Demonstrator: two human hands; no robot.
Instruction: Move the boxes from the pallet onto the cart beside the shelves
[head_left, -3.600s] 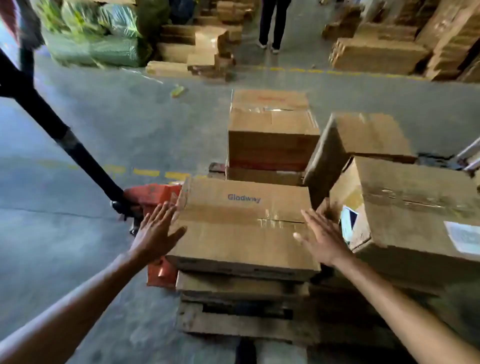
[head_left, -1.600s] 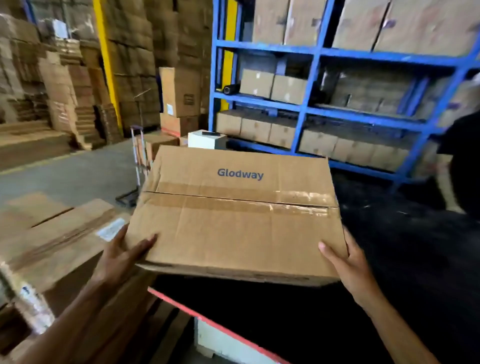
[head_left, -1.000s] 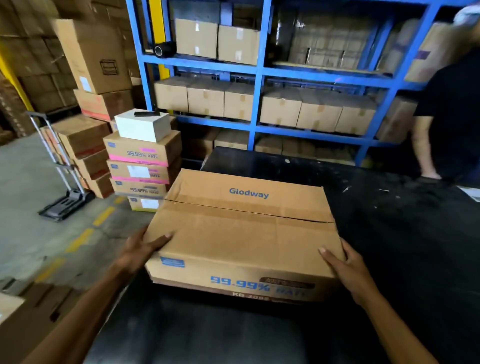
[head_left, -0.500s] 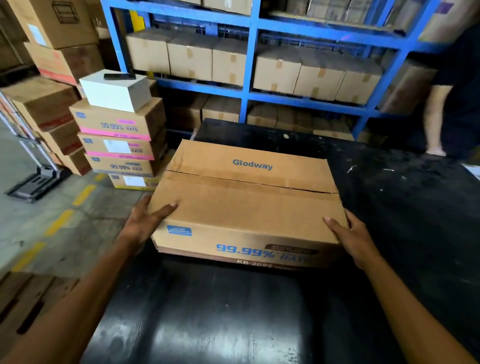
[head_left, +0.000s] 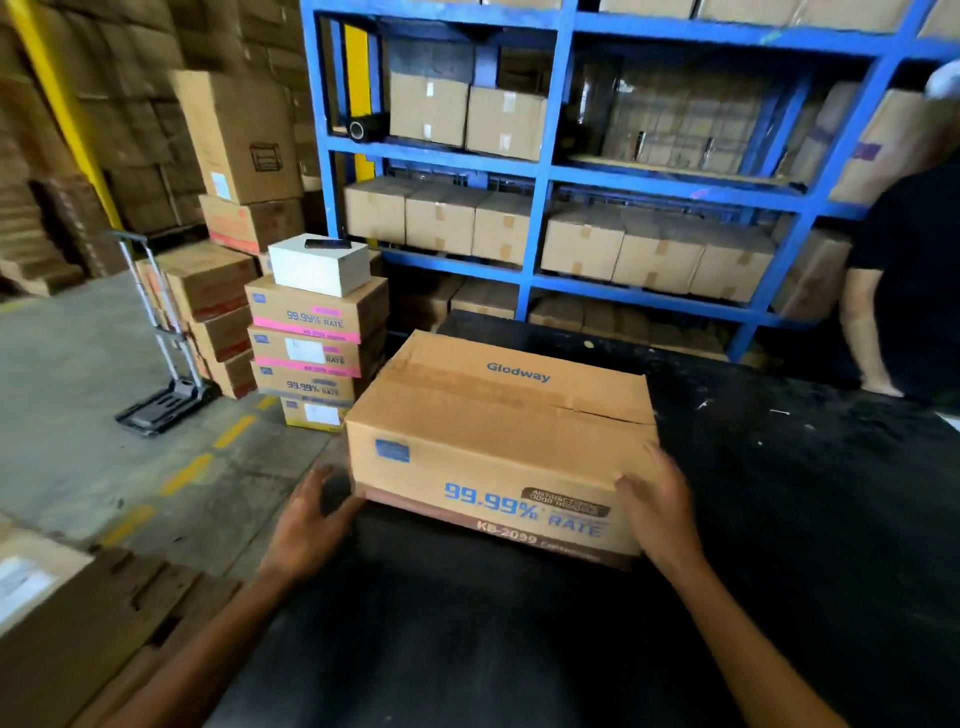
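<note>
**Box on the black cart, a hand at each near corner**

Where the black cart (head_left: 779, 519) meets the aisle, a brown cardboard box (head_left: 498, 431) sits on its dark top, near the left edge and close to the person. Its lid is taped along the middle and printed "Glodway" in blue; the near side reads "99.99% RATE" with "KB-2099" below. The left hand (head_left: 306, 525) is at the lower left corner of the box, thumb touching the bottom edge, fingers loosely bent and mostly out of sight beside the box; it closes on nothing I can see. The right hand (head_left: 657, 509) wraps the near right corner, thumb on the front face and fingers curled round the side, so it grasps the box.

Just left of the cart, on the concrete floor (head_left: 78, 415), stands a stack of smaller boxes (head_left: 317, 348) with the same blue print and pink stripes, topped by a white box (head_left: 319, 265) with a dark flat object lying on it. Further left is a folding hand truck (head_left: 161, 353) beside more stacked cartons. Yellow dashes run along the floor toward the stack. Behind the cart rise blue shelves (head_left: 540, 171) loaded with rows of taped cartons, and a dark roll of tape rests on an upper shelf at the left. At the right edge another person in a black shirt (head_left: 914, 270) stands beside the cart, one arm hanging down. Flattened cardboard (head_left: 62, 623) fills the lower left corner.
</note>
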